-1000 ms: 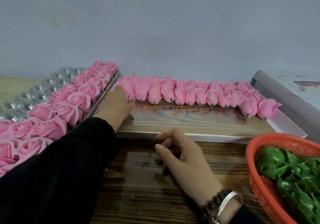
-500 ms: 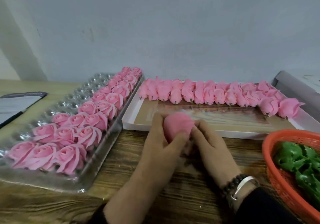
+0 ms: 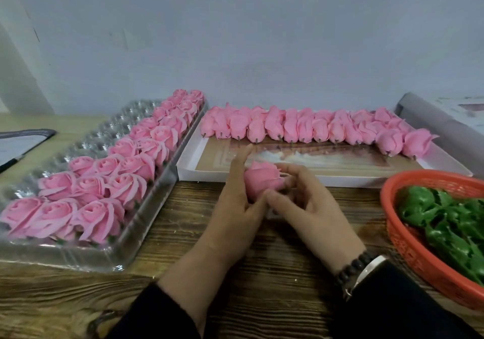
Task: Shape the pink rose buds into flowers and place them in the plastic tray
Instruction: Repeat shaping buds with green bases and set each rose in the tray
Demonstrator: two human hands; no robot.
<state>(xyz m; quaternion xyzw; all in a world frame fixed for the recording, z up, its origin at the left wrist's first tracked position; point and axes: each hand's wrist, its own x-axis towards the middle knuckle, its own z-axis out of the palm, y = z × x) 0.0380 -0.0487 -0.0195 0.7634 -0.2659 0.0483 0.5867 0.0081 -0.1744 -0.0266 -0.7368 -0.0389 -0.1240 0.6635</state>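
Observation:
A pink rose bud (image 3: 263,179) is held between both hands over the wooden table, just in front of the white box. My left hand (image 3: 234,207) grips its left side, thumb under it and index finger raised. My right hand (image 3: 306,207) pinches its right side with curled fingers. A row of several closed pink buds (image 3: 309,128) lies along the far edge of the white box (image 3: 327,180). On the left, the clear plastic tray (image 3: 86,142) holds several opened pink roses (image 3: 99,194) in its right-hand columns.
An orange basket (image 3: 408,244) with green leaf pieces (image 3: 445,220) stands at the right. A grey roll (image 3: 429,121) lies behind the box's right end. A dark-edged clipboard (image 3: 21,145) sits at far left. A pale wall runs behind everything.
My left hand took a bud from the row's left end and brought it to the near edge of the box. My right hand rose from the table and took hold of the bud too.

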